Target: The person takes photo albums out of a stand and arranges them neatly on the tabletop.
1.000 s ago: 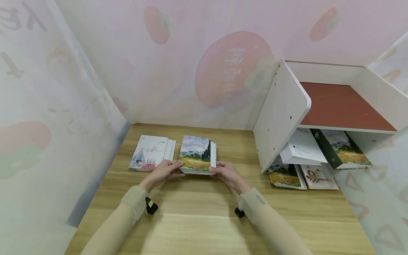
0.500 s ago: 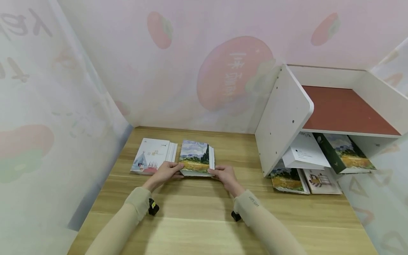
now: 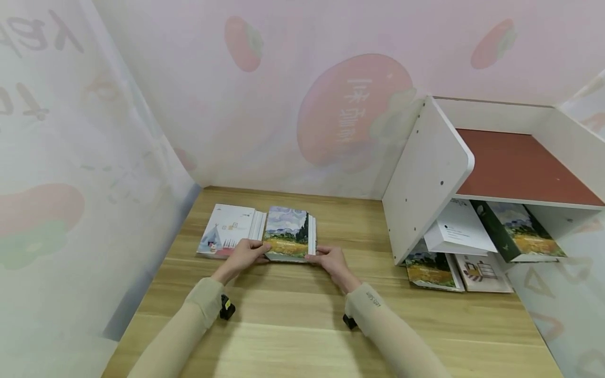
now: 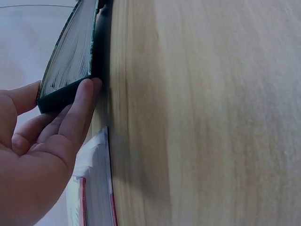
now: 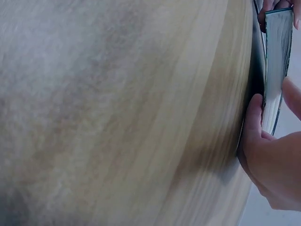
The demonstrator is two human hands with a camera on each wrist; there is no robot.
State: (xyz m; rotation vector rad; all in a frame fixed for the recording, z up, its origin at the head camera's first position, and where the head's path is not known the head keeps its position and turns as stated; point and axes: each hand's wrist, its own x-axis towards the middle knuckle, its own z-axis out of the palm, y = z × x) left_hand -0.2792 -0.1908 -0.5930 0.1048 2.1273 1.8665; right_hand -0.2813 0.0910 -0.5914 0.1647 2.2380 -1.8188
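In the head view, a notebook [image 3: 285, 231] with a painted landscape cover lies face up on the wooden table, its white page edge along the right. My left hand [image 3: 242, 258] pinches its near left corner. In the left wrist view the thumb is on the cover side and the fingers [image 4: 82, 103] are beneath the dark green spine of the notebook [image 4: 70, 59]. My right hand [image 3: 333, 265] holds the near right corner, thumb above and fingers below, as the right wrist view shows the notebook [image 5: 277, 56]. Close on the left lies a white illustrated book [image 3: 229, 228].
A white shelf unit [image 3: 425, 178] with a reddish-brown top board [image 3: 524, 165] stands at right. Under it are a white book [image 3: 465, 228], a dark green landscape book [image 3: 524, 231], another landscape book [image 3: 432, 268] and a pale book [image 3: 482, 273]. Printed curtains enclose the back and sides.
Both hands have slid the landscape notebook left, and the gap beside the white illustrated book has narrowed until little or none shows. The head view has shifted slightly.
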